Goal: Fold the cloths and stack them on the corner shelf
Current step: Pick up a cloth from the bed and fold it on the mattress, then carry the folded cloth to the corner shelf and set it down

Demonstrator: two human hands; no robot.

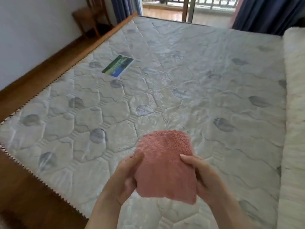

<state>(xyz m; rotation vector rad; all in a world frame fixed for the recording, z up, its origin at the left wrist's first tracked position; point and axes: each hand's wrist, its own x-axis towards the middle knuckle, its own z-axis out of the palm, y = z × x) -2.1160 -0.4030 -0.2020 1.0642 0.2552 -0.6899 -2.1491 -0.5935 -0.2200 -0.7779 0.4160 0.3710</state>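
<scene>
Two bare forearms reach out over the near edge of the mattress [165,71], and between them hangs a pink cloth [166,164], fluffy and folded down to a small, roughly square pad. The left hand [125,177] is closed on the cloth's left edge, thumb on top and fingers curled under. The right hand [203,177] grips the opposite edge the same way, thumb lying across the pile. The cloth is held clear above the mattress, its far end drooping a little toward the quilting.

The mattress is bare, pale and quilted in hexagons with grey leaf prints. Further across it, left of the cloth, a green and blue label [118,66] lies flat on the surface. A wooden bed frame [33,76] runs along the mattress's left side, with a white wall beyond it. Along the mattress's right side sits a white ribbed bolster or second mattress [295,113]; I can't tell which. Past the mattress's far end stand a wooden chair [87,19], dark blue curtains [264,14] and a balcony railing [206,2].
</scene>
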